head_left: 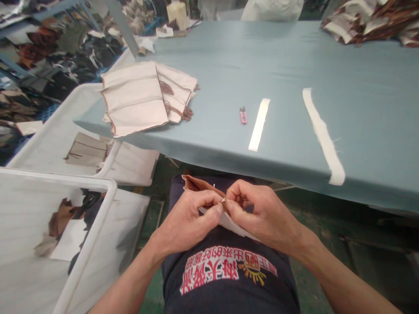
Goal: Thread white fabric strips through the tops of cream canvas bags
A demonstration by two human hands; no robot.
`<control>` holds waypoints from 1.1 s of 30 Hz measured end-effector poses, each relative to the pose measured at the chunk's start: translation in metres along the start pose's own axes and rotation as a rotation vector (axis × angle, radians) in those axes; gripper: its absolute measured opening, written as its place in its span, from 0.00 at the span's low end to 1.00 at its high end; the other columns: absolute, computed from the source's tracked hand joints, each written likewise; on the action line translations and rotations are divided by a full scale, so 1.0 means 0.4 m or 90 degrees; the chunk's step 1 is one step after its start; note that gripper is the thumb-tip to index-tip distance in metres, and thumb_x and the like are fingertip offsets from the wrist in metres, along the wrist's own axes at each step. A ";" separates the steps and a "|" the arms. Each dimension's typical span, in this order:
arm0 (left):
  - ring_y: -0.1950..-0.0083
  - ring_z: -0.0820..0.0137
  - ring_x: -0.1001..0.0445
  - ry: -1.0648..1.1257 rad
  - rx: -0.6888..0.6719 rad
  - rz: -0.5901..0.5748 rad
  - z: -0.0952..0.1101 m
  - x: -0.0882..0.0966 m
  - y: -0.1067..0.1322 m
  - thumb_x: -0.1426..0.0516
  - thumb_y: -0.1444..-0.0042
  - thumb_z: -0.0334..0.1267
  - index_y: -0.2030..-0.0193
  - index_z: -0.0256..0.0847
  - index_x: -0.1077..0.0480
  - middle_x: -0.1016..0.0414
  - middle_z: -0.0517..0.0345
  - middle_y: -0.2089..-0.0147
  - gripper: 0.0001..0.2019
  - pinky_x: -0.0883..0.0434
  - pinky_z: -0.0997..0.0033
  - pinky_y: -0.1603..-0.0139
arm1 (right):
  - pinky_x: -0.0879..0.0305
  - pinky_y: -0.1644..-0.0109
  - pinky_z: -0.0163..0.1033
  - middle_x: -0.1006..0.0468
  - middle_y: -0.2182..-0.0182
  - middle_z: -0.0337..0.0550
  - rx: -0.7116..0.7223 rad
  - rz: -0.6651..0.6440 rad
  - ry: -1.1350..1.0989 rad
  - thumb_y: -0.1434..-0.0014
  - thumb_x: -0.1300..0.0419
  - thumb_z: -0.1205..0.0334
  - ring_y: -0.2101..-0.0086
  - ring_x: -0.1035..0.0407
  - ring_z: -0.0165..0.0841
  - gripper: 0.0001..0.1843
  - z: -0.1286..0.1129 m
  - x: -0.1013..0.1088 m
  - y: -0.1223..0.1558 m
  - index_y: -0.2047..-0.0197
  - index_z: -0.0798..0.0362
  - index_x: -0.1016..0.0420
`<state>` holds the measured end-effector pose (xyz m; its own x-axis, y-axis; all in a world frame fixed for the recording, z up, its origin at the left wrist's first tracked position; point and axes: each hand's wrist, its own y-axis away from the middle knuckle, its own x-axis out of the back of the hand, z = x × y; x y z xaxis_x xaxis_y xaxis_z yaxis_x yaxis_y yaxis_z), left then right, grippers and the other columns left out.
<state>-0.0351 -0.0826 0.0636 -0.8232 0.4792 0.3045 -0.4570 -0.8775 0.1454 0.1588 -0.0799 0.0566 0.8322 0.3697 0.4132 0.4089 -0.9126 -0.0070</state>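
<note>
Both hands meet in my lap, below the table's front edge. My left hand (190,218) and my right hand (258,213) are closed, pinching a small brown and white fabric piece (196,184) between their fingertips. The piece's white side (234,226) shows under my right hand. On the blue-grey table (294,56) lie a pink thread snipper (243,115), a stack of cream fabric pieces with brown trim (144,98) and two white strips (259,124) (322,133).
White plastic bins (65,131) stand at my left with fabric pieces inside; the nearest one (94,235) holds brown scraps. A heap of brown and cream pieces (373,22) lies at the table's far right corner. More material is piled beyond the table's left end.
</note>
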 end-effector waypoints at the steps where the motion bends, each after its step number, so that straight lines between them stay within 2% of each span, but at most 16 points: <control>1: 0.68 0.73 0.31 0.016 -0.003 0.005 0.001 0.001 0.000 0.47 0.38 0.33 0.70 0.34 0.25 0.25 0.59 0.71 0.13 0.35 0.75 0.65 | 0.41 0.74 0.31 0.28 0.76 0.34 -0.007 0.008 -0.014 0.37 0.41 0.65 0.76 0.35 0.26 0.06 -0.002 -0.002 0.001 0.68 0.51 0.31; 6: 0.64 0.70 0.25 0.110 -0.015 0.014 0.005 -0.004 0.007 0.45 0.38 0.33 0.67 0.35 0.23 0.20 0.57 0.67 0.10 0.30 0.74 0.60 | 0.35 0.71 0.32 0.25 0.72 0.36 -0.024 0.056 -0.054 0.37 0.39 0.65 0.73 0.31 0.28 0.02 -0.024 -0.009 0.023 0.62 0.51 0.30; 10: 0.68 0.73 0.28 0.087 -0.028 0.017 0.008 0.004 0.013 0.44 0.36 0.34 0.69 0.35 0.24 0.22 0.58 0.70 0.11 0.32 0.76 0.63 | 0.34 0.71 0.33 0.26 0.73 0.35 -0.007 0.048 -0.059 0.39 0.40 0.65 0.74 0.32 0.28 0.02 -0.036 -0.003 0.029 0.63 0.51 0.31; 12: 0.68 0.74 0.29 0.083 -0.040 0.010 0.009 0.019 0.013 0.44 0.35 0.35 0.69 0.36 0.25 0.23 0.59 0.70 0.12 0.33 0.77 0.64 | 0.30 0.63 0.35 0.23 0.68 0.38 0.040 0.058 -0.062 0.40 0.40 0.66 0.68 0.28 0.30 0.04 -0.034 0.008 0.016 0.60 0.51 0.29; 14: 0.68 0.74 0.29 0.083 -0.053 0.001 0.010 0.038 0.012 0.45 0.35 0.36 0.68 0.36 0.25 0.23 0.59 0.69 0.12 0.33 0.76 0.64 | 0.28 0.50 0.39 0.20 0.57 0.44 0.091 0.046 -0.081 0.42 0.41 0.67 0.57 0.25 0.34 0.13 -0.029 0.019 -0.011 0.52 0.53 0.28; 15: 0.68 0.74 0.29 0.079 -0.060 -0.001 0.011 0.046 0.010 0.44 0.35 0.35 0.68 0.36 0.25 0.24 0.59 0.70 0.11 0.33 0.76 0.64 | 0.30 0.45 0.42 0.20 0.51 0.47 0.111 0.021 -0.095 0.42 0.41 0.67 0.52 0.25 0.35 0.18 -0.026 0.023 -0.028 0.48 0.53 0.29; 17: 0.69 0.74 0.31 0.058 -0.075 0.002 0.015 0.060 0.008 0.44 0.37 0.34 0.70 0.36 0.26 0.27 0.61 0.72 0.10 0.34 0.77 0.65 | 0.32 0.42 0.45 0.22 0.47 0.50 0.147 -0.061 -0.115 0.42 0.42 0.66 0.48 0.27 0.38 0.23 -0.022 0.024 -0.064 0.42 0.55 0.30; 19: 0.72 0.76 0.35 0.026 -0.083 0.016 0.020 0.066 0.009 0.44 0.40 0.32 0.73 0.37 0.30 0.31 0.64 0.75 0.10 0.37 0.78 0.69 | 0.32 0.46 0.45 0.21 0.53 0.49 0.194 -0.116 -0.102 0.42 0.41 0.63 0.53 0.26 0.38 0.19 -0.021 0.020 -0.096 0.47 0.56 0.28; 22: 0.75 0.78 0.41 -0.031 -0.078 0.054 0.025 0.069 0.014 0.45 0.41 0.30 0.76 0.37 0.34 0.38 0.66 0.78 0.11 0.42 0.78 0.73 | 0.37 0.59 0.40 0.27 0.70 0.39 0.252 -0.116 -0.024 0.45 0.41 0.63 0.67 0.34 0.33 0.04 -0.026 0.014 -0.124 0.65 0.53 0.29; 24: 0.75 0.78 0.42 -0.052 -0.072 0.061 0.024 0.075 0.017 0.45 0.41 0.29 0.76 0.37 0.35 0.39 0.67 0.78 0.12 0.44 0.78 0.73 | 0.44 0.64 0.38 0.36 0.76 0.34 0.261 -0.111 0.043 0.47 0.41 0.64 0.72 0.42 0.30 0.07 -0.032 0.016 -0.129 0.73 0.52 0.36; 27: 0.73 0.77 0.40 0.007 -0.058 -0.008 0.020 0.094 0.016 0.44 0.37 0.33 0.73 0.36 0.32 0.36 0.64 0.75 0.12 0.42 0.78 0.71 | 0.50 0.69 0.36 0.39 0.78 0.32 0.231 -0.156 0.048 0.44 0.40 0.63 0.75 0.45 0.27 0.11 -0.041 0.026 -0.127 0.74 0.52 0.39; 30: 0.71 0.75 0.37 0.101 -0.033 -0.087 0.018 0.118 0.010 0.43 0.34 0.41 0.69 0.34 0.27 0.31 0.61 0.73 0.15 0.38 0.77 0.69 | 0.50 0.72 0.34 0.37 0.77 0.31 0.177 -0.213 -0.026 0.39 0.40 0.61 0.76 0.45 0.25 0.12 -0.046 0.039 -0.126 0.73 0.52 0.37; 33: 0.68 0.72 0.32 0.134 -0.018 -0.137 0.025 0.137 0.005 0.43 0.33 0.45 0.64 0.33 0.23 0.25 0.56 0.70 0.17 0.33 0.75 0.65 | 0.48 0.71 0.33 0.35 0.76 0.32 0.155 -0.231 -0.033 0.39 0.40 0.63 0.74 0.43 0.26 0.11 -0.050 0.047 -0.124 0.73 0.53 0.36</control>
<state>-0.0779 -0.0585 0.0899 -0.7565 0.6505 0.0679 -0.6356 -0.7557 0.1582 0.1467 -0.0313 0.0831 0.6333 0.6731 0.3819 0.7498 -0.6559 -0.0871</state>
